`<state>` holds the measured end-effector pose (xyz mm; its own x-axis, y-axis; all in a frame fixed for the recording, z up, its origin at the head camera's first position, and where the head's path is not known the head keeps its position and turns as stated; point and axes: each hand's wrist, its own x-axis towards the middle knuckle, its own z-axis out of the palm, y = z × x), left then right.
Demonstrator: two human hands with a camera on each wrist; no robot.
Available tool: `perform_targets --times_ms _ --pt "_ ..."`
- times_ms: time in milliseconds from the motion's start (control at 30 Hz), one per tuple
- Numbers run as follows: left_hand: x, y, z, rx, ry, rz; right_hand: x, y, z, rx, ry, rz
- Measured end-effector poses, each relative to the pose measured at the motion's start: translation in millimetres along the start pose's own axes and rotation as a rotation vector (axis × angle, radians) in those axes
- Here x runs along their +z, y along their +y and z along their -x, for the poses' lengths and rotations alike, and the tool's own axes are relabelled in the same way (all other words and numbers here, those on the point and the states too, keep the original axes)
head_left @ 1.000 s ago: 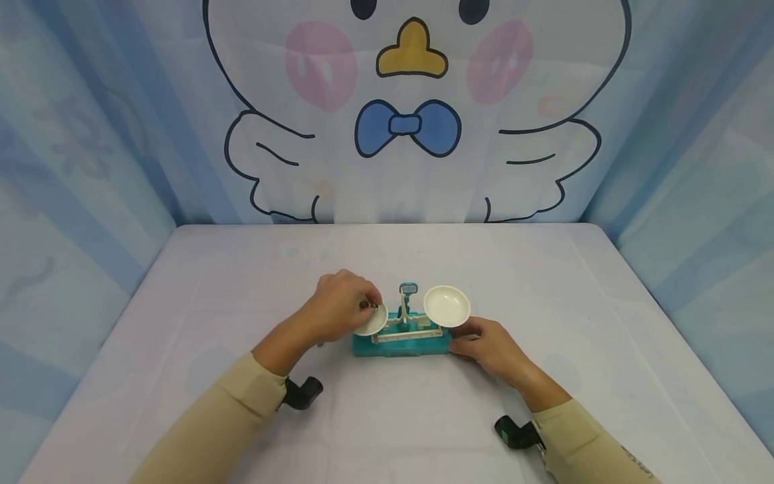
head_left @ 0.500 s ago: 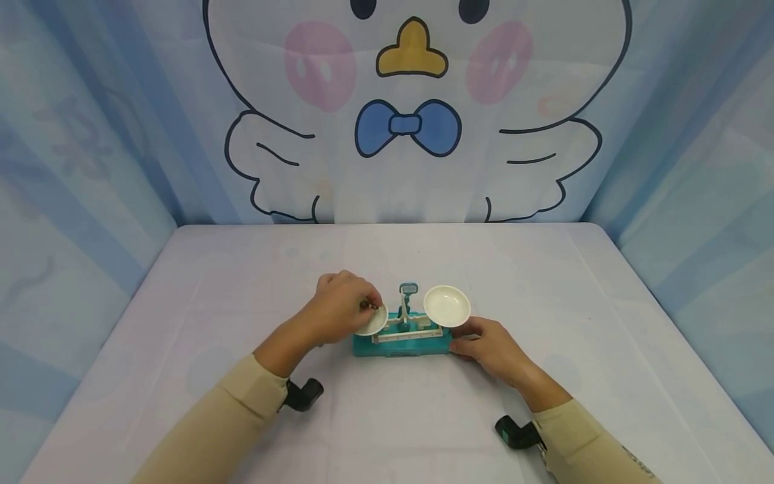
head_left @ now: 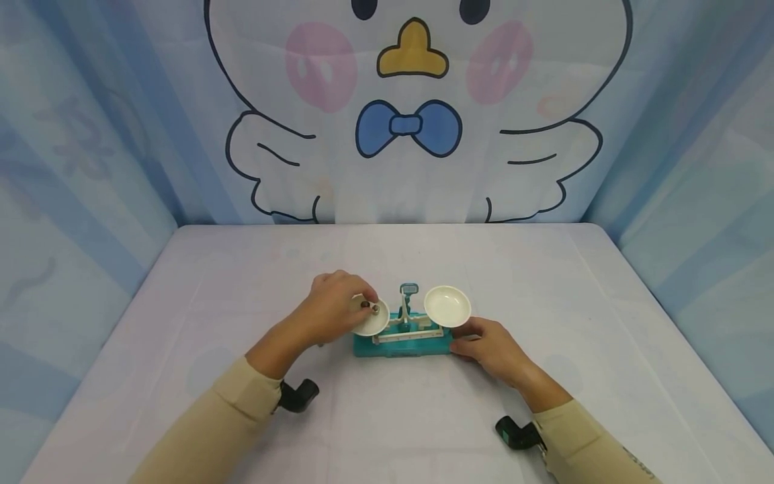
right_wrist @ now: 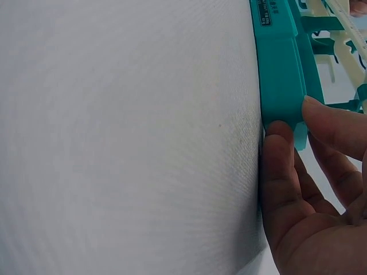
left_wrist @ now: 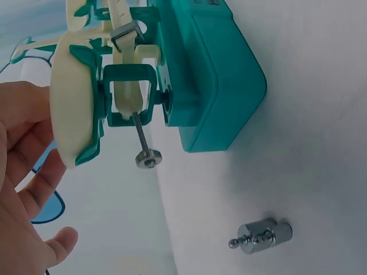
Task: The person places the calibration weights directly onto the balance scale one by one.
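A teal balance scale (head_left: pixel 404 346) with two white pans stands mid-table. My left hand (head_left: pixel 329 306) is at the left pan (head_left: pixel 370 327), thumb and index fingertip apart over it. Small metal weights (head_left: pixel 375 310) show in that pan beside the fingertips. In the left wrist view, the left pan (left_wrist: pixel 71 103) hides the fingertips; the other fingers are loosely bent. My right hand (head_left: pixel 492 349) holds the right end of the base, thumb on its upper edge and a finger low against its end, as the right wrist view shows. The right pan (head_left: pixel 447 306) holds nothing and sits higher.
Metal weights (left_wrist: pixel 261 235) stand on the white tablecloth (head_left: pixel 387 417) left of the base, mostly behind the left wrist in the head view. A printed curtain (head_left: pixel 411 181) hangs behind the table. Black wrist cameras (head_left: pixel 517 433) jut from both sleeves.
My left hand has drawn slightly left, showing more of the left pan and the weights in it. My right hand stays on the base.
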<state>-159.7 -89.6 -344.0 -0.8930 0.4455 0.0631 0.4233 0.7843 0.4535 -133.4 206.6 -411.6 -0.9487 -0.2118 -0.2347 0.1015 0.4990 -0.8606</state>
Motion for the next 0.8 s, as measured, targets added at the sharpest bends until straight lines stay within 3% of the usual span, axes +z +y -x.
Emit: perform_targets --times_ms 233,533,800 --pt "-3.2 -12.7 11.1 -0.006 0.029 0.054 0.6 -0.2 0.3 0.003 0.005 0.008" --pt "-6.7 -35.7 29.2 -0.080 0.077 0.085 0.7 0.1 -0.1 0.001 0.000 0.007" --pt "-5.1 -59.8 41.8 -0.188 -0.004 0.111 0.9 0.5 -0.6 0.003 -0.004 -0.007"
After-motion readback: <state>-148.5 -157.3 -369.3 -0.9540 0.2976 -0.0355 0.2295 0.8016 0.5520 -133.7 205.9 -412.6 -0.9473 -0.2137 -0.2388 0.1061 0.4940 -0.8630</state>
